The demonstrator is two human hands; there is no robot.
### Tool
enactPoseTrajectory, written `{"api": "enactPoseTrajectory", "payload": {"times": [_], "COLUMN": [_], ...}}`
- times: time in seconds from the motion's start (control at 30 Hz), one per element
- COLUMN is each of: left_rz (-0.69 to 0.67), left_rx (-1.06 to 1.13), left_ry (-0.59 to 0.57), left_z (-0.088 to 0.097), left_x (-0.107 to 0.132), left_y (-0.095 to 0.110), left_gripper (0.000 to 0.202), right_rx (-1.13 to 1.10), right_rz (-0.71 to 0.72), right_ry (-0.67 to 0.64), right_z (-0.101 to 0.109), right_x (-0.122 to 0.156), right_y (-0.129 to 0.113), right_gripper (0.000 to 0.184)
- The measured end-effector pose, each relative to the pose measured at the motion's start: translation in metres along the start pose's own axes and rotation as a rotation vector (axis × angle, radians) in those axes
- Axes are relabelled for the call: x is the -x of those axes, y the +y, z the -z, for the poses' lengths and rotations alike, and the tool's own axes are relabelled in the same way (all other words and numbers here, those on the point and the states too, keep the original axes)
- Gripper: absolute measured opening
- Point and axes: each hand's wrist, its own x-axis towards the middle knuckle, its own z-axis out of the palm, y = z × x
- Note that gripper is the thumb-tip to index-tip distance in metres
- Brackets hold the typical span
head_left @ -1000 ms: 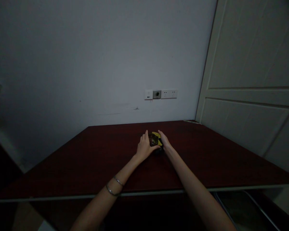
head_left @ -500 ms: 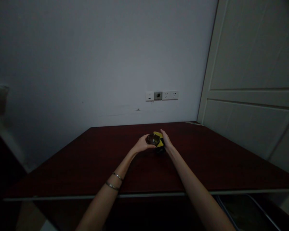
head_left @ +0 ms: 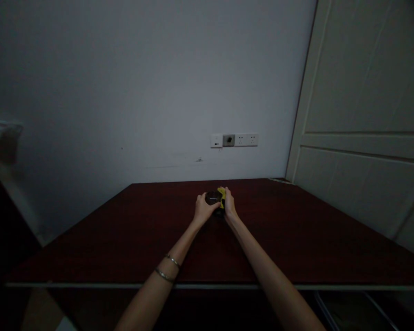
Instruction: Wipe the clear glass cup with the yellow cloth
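My left hand (head_left: 203,208) is curled around a dark, shiny, round glass vessel (head_left: 213,198), its thumb along the near side. Whether this is a cup or a jar is hard to make out in the dim light. A yellow-and-black cloth (head_left: 222,196) lies against the vessel's right side. My right hand (head_left: 229,204) presses that cloth from the right, fingers upward and closed on it. Both hands are close together over the table, and the vessel's lower part is hidden.
The dark red table (head_left: 131,230) reaches back to a pale wall with a row of sockets (head_left: 240,140). A cream panelled door (head_left: 359,184) borders the right side. A bag-like item (head_left: 2,142) hangs blurred at far left. Below the front edge, a metal frame (head_left: 326,310) shows.
Both hands have shifted slightly left with the vessel and cloth. My right hand has come closer to the left, covering more of the cloth. The view has tilted a little.
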Motion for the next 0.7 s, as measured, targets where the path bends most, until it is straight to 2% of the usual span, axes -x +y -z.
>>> {"api": "enactPoseTrajectory", "payload": {"times": [0.1, 0.2, 0.27, 0.37, 0.5, 0.6, 0.7], "left_rz": [-0.013, -0.009, 0.024, 0.111, 0.188, 0.136, 0.054], "left_rx": [0.082, 0.265, 0.396, 0.550, 0.501, 0.385, 0.388], "left_ry": [-0.007, -0.107, -0.171, -0.208, -0.176, -0.164, -0.239], "left_z": [0.000, -0.002, -0.005, -0.009, -0.009, -0.006, -0.003], "left_x": [0.004, 0.007, 0.007, 0.005, 0.004, 0.005, 0.006], "left_y": [0.002, 0.004, 0.003, 0.000, -0.006, -0.007, -0.007], "left_gripper": [0.049, 0.048, 0.045, 0.047, 0.060, 0.061, 0.052], "right_rx": [-0.044, -0.054, -0.018, 0.023, 0.046, 0.045, 0.041], "right_rz": [0.004, -0.045, -0.111, -0.191, -0.294, -0.364, -0.376], "right_ry": [0.001, -0.006, -0.048, -0.133, -0.240, -0.325, -0.326], "right_z": [-0.001, 0.005, 0.010, 0.016, 0.018, 0.018, 0.018], "right_x": [0.002, -0.002, -0.009, -0.019, -0.023, -0.021, -0.017], "right_y": [0.001, -0.006, -0.012, -0.019, -0.024, -0.024, -0.023], "right_gripper": [0.034, 0.031, 0.033, 0.036, 0.039, 0.043, 0.046]}}
